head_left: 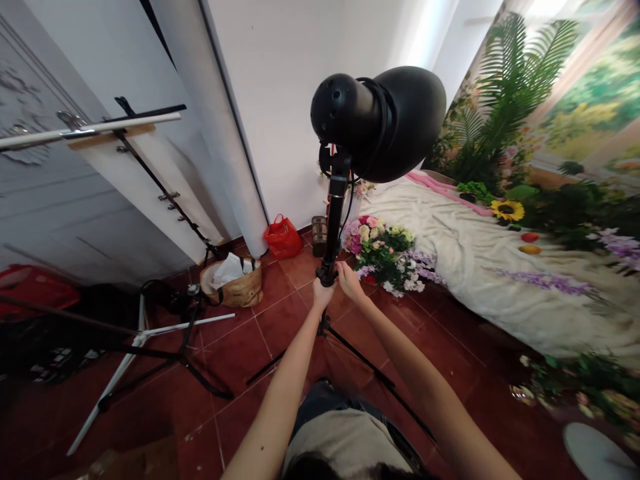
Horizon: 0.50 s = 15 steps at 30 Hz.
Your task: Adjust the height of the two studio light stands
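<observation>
A black studio lamp (380, 123) with a rounded housing and wide reflector sits on top of a black light stand (334, 220) in front of me. My left hand (323, 292) is wrapped round the stand's pole just below a collar. Beside it, my right hand (349, 280) pinches at the collar's right side, where a small knob seems to be; the fingers mostly cover it. A dark cable loops round the lamp and hangs along the pole. Below my hands the stand's legs (370, 367) spread over the floor.
White fabric (425, 227) with flowers and fruit covers a raised surface at right. A bouquet (375, 243) lies near the stand. At left are a white-and-black stand (143, 337), a basket (235, 287) and a red bag (283, 239). A pale round object (597, 450) sits lower right.
</observation>
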Each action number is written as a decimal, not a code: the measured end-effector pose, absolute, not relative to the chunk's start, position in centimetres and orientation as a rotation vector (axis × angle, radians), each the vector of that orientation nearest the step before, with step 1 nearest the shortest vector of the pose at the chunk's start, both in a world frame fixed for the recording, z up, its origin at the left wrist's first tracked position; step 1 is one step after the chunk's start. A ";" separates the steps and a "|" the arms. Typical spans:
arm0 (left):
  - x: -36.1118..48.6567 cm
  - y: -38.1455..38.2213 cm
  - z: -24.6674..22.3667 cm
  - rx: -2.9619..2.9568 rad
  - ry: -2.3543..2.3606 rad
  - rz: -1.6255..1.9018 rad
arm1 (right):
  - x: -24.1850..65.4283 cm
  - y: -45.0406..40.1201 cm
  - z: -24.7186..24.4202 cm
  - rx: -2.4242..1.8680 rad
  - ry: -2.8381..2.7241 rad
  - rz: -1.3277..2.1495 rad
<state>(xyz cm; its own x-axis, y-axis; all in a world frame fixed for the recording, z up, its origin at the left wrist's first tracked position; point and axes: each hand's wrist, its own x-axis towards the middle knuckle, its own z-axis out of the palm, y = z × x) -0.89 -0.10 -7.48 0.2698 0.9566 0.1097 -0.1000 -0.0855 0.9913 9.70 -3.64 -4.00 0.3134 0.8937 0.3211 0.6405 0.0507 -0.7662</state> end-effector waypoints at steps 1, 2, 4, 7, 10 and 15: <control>-0.9 -0.1 -7.4 1.331 0.900 1.106 | 9.8 -3.3 -4.0 -1.687 -1.396 0.347; -0.9 -0.2 -7.3 1.327 0.915 1.101 | 10.0 -3.0 -3.9 -1.714 -1.393 0.347; -1.0 -0.2 -7.1 1.318 0.949 1.089 | 10.4 -2.2 -3.7 -1.789 -1.417 0.348; -1.0 -0.3 -7.0 1.317 0.982 1.083 | 11.2 -0.9 -3.3 -1.893 -1.515 0.352; -1.0 -0.2 -7.4 1.333 0.990 1.099 | 11.4 0.1 -2.9 -1.980 -1.593 0.356; -0.8 0.1 -8.4 1.333 0.993 1.126 | 11.1 1.0 -2.4 -2.183 -1.608 0.462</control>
